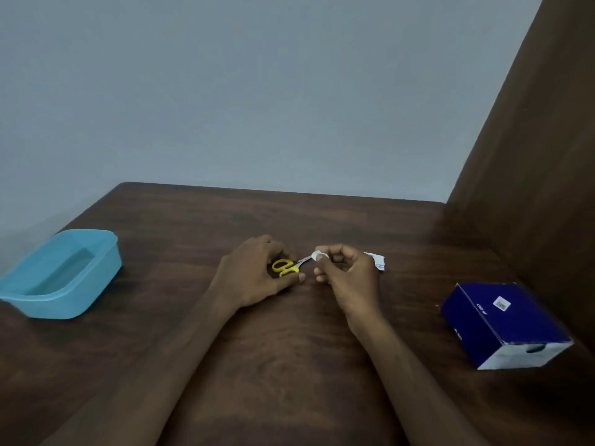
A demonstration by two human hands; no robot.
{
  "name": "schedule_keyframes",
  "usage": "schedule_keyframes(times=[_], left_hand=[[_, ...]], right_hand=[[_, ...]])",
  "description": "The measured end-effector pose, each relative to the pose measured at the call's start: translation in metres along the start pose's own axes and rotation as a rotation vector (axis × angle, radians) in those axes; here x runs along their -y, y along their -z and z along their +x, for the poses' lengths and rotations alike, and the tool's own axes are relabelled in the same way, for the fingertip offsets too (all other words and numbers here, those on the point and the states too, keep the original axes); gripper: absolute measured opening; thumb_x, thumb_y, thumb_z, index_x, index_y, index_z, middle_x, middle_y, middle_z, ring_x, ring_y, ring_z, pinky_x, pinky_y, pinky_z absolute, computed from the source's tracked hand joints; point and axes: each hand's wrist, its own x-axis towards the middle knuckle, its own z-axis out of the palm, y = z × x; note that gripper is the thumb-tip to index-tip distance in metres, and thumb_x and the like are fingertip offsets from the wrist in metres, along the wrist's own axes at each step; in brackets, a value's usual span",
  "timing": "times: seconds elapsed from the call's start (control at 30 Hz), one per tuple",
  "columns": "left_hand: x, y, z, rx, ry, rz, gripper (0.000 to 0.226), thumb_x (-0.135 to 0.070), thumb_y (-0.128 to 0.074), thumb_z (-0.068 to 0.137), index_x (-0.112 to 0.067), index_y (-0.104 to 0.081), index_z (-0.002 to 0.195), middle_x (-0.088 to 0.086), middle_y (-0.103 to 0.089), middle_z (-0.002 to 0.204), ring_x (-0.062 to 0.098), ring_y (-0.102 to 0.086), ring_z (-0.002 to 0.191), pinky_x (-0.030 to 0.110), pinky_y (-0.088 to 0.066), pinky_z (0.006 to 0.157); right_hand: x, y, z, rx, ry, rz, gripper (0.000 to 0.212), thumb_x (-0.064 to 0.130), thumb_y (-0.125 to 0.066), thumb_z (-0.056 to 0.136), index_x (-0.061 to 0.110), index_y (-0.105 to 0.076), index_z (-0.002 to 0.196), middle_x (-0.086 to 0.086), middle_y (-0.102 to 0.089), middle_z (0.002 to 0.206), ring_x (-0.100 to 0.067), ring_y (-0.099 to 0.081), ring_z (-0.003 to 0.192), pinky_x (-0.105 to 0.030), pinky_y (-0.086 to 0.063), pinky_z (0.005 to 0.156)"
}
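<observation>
The L hand (254,275) is curled round the yellow scissors (285,268). Its thumb & fingers wrap the loops, low over the middle of the table (289,365). The thin blades point right at a small white bit (320,254). The R hand (347,278) pinches that bit btw thumb & first finger, w/ the other fingers bent in. The blade tips are just beside that finger, maybe touching. I can't tell if the blades are open.

The big risk, I think, is that a snip could nick skin, b/c the bit is tiny & the fingers are so near. The cut could also go crooked. Or the bit could pop out of the pinch & drop. A white paper wrapper (378,262) lies just behind the R hand & could get bumped away.

The table is dark brown wood & looks smooth. Far left on it sits a light blue tub (96,284). Far right sits a dark blue box (502,323) w/ a small sticker on top. Behind the table is a plain grey-blue wall (257,91). A tall brown wood panel (531,156) stands on the right side.
</observation>
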Motion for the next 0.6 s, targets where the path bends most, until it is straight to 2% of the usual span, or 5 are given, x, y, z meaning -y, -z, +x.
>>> schedule_keyframes(times=[0.13,0.27,0.43,0.5,0.6], left_hand=[[0.005,0.001,0.001,0.040,-0.006,-0.093,0.044,-0.079,-0.073,0.075,-0.048,-0.066,0.105,-0.023,-0.061,0.102,-0.003,-0.057,0.090,0.024,-0.040,0.065],[0.007,0.002,0.004,0.061,0.011,-0.219,0.044,-0.068,-0.086,0.072,-0.042,-0.070,0.104,-0.025,-0.066,0.097,-0.010,-0.059,0.085,0.021,-0.043,0.069],[0.009,0.000,0.002,0.078,-0.006,-0.330,0.053,-0.057,-0.090,0.075,-0.035,-0.070,0.120,-0.020,-0.076,0.106,-0.002,-0.069,0.093,0.027,-0.058,0.083],[0.010,0.000,0.004,0.061,-0.002,-0.313,0.038,-0.053,-0.088,0.081,-0.033,-0.074,0.109,-0.017,-0.077,0.095,0.000,-0.069,0.082,0.026,-0.056,0.075],[0.011,0.000,0.009,0.057,0.003,-0.312,0.019,-0.044,-0.083,0.088,-0.029,-0.072,0.093,-0.013,-0.072,0.077,0.002,-0.065,0.069,0.022,-0.048,0.064]], right_hand=[[-0.002,-0.003,0.000,-0.019,-0.046,0.034,0.007,0.009,-0.078,0.095,0.014,-0.080,0.092,0.001,-0.080,0.081,-0.012,-0.076,0.070,-0.045,-0.065,0.082],[0.000,-0.008,0.005,-0.113,-0.130,0.057,0.008,0.009,-0.079,0.092,0.014,-0.077,0.086,0.003,-0.077,0.069,-0.008,-0.074,0.064,-0.045,-0.065,0.087],[0.003,-0.013,0.008,-0.090,-0.124,0.019,0.007,0.008,-0.080,0.090,0.012,-0.076,0.086,-0.004,-0.073,0.073,-0.006,-0.068,0.055,-0.030,-0.063,0.063],[0.004,-0.009,0.014,-0.077,-0.157,0.137,0.004,0.006,-0.079,0.092,0.008,-0.075,0.091,-0.009,-0.070,0.080,-0.005,-0.066,0.055,-0.023,-0.059,0.057],[0.003,-0.002,0.021,-0.077,-0.168,0.213,0.004,0.004,-0.078,0.094,0.005,-0.074,0.093,-0.012,-0.072,0.087,-0.007,-0.070,0.062,-0.023,-0.061,0.061]])
